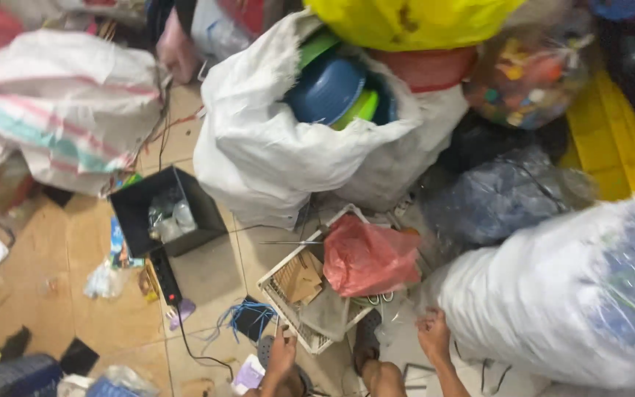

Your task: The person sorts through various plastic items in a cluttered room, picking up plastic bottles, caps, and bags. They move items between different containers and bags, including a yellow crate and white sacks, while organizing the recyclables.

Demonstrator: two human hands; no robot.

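- Judged as sorting at the white plastic basket (277, 284), which sits on the tiled floor (207, 276) just ahead of the knees, tilted a little and hemmed in by sacks.
- Left hand (282, 356) raised at the basket's near corner, fingertips at the rim with something small and pale at their tips; grasped or merely touched, cannot tell.
- Right hand (433, 335) off to the basket's right, fingers curled and seemingly pinched on a clear plastic film (395, 322) that trails from the basket's near side.
- Inside the basket: a red plastic bag (369, 257) slumped over the far right half, brown cardboard scraps (299, 279) on the left.
- Any next move calls for a firm hold on the slippery film and a steady basket, since the red bag leans over the rim and could slide off.
- Also calls for care with the floor clutter just left of the basket: blue wires (248, 312) and a black power strip (164, 276) with its cord.
- Around: a big white sack (259, 147) holding a blue basin (325, 88), a black open box (134, 206) with clear bottles inside, a striped woven sack (60, 95), and a bulging translucent sack (575, 294) on the right.
- Hard to make out — the whole picture is motion-blurred, so fingertips and small items stay vague.
- Cut off at the bottom edge: both forearms, and a sandalled foot (365, 344) between the hands.
- Hidden: the basket's floor under bag and cardboard, and whatever lies deeper in the sacks.
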